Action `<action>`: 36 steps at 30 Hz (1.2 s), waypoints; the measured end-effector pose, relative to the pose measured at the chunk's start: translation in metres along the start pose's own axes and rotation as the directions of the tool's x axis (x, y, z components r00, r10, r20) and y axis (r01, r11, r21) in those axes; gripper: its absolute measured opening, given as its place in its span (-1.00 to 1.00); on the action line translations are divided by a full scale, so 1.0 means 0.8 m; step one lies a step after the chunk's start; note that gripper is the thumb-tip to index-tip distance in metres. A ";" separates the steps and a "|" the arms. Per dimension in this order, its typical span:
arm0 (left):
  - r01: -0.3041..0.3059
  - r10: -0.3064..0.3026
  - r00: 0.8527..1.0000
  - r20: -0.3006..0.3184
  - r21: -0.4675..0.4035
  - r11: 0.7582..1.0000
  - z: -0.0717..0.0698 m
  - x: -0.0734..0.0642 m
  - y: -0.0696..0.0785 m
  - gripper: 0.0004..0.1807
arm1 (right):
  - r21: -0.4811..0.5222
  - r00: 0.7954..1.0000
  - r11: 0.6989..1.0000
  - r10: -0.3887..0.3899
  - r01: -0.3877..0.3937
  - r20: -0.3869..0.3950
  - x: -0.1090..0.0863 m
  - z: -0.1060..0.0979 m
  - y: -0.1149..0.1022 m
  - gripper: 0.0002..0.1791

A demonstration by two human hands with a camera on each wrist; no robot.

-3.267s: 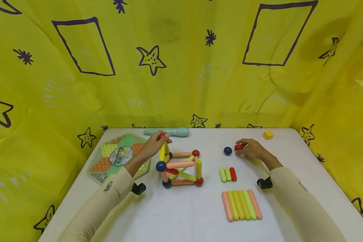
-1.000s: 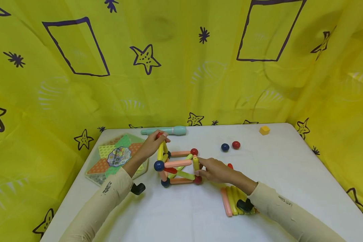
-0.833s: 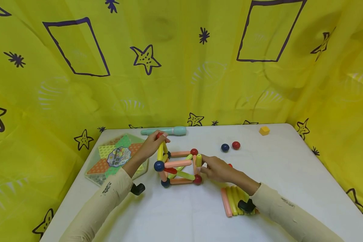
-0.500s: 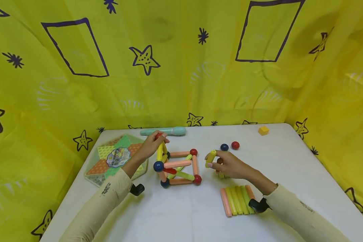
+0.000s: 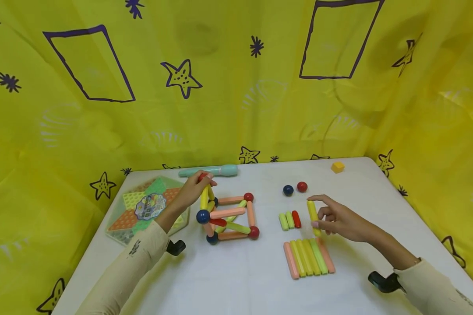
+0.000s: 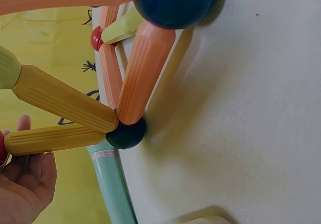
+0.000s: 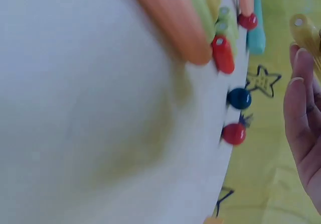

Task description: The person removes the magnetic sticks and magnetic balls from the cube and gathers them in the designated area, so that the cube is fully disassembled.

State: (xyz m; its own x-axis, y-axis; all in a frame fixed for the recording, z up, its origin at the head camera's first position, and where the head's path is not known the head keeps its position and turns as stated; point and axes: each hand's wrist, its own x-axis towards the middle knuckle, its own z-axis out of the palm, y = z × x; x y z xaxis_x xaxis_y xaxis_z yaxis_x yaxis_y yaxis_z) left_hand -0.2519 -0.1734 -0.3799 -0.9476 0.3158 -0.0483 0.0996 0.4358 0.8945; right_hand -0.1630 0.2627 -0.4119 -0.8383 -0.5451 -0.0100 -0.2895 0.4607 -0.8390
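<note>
In the head view my left hand (image 5: 191, 192) grips the red ball (image 5: 203, 176) at the top of a frame of magnetic sticks and balls, where yellow sticks (image 5: 203, 198) meet. The left wrist view shows these fingers (image 6: 47, 176) at the red ball's edge, with a dark blue ball (image 6: 126, 133) at the sticks' other end. My right hand (image 5: 344, 220) pinches a yellow magnetic stick (image 5: 312, 212) between thumb and index finger, above the row of long sticks (image 5: 308, 258). At the frame's right end, a pink stick (image 5: 251, 213) joins two red balls (image 5: 254, 232).
Short green and red sticks (image 5: 296, 219) lie beyond the long row. Behind them sit a loose dark blue ball (image 5: 288, 190) and red ball (image 5: 301, 187). A yellow cube (image 5: 337, 167), a teal tube (image 5: 224, 170) and a clear box of pieces (image 5: 128, 203) lie around.
My right hand let go of the loose red ball, took the upright yellow stick from the frame's right end and carried it right. The left hand keeps its grip at the top.
</note>
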 end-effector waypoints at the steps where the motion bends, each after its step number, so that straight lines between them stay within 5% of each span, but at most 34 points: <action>1: -0.005 0.005 1.000 0.001 0.001 1.000 0.000 -0.003 0.005 -0.59 | -0.012 1.000 1.000 0.009 -0.009 -0.001 -0.007 -0.003 0.003 -0.27; 13: 0.000 0.000 1.000 -0.005 -0.009 1.000 -0.001 -0.011 0.013 -0.60 | -0.078 0.989 0.987 0.143 -0.141 0.024 -0.056 -0.008 0.043 -0.41; 23: -0.006 0.006 1.000 -0.001 -0.020 1.000 0.000 -0.010 0.015 -0.61 | -0.076 0.994 0.993 0.090 -0.085 0.066 -0.059 0.007 0.054 -0.55; 31: -0.002 0.002 1.000 -0.006 -0.016 1.000 0.001 -0.011 0.016 -0.60 | -0.038 0.982 0.986 0.164 -0.161 0.094 -0.054 0.015 0.050 -0.53; 36: -0.003 0.003 1.000 -0.025 -0.002 1.000 0.002 0.008 -0.015 -0.55 | -0.035 0.980 0.985 0.169 -0.167 0.102 -0.054 0.017 0.050 -0.53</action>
State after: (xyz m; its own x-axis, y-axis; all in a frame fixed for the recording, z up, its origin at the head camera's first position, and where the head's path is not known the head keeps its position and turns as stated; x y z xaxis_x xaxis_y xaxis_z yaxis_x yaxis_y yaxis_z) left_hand -0.2586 -0.1753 -0.3916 -0.9545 0.2963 -0.0343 0.1023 0.4331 0.8955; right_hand -0.1320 0.2953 -0.4523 -0.8238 -0.5277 -0.2073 -0.1617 0.5691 -0.8062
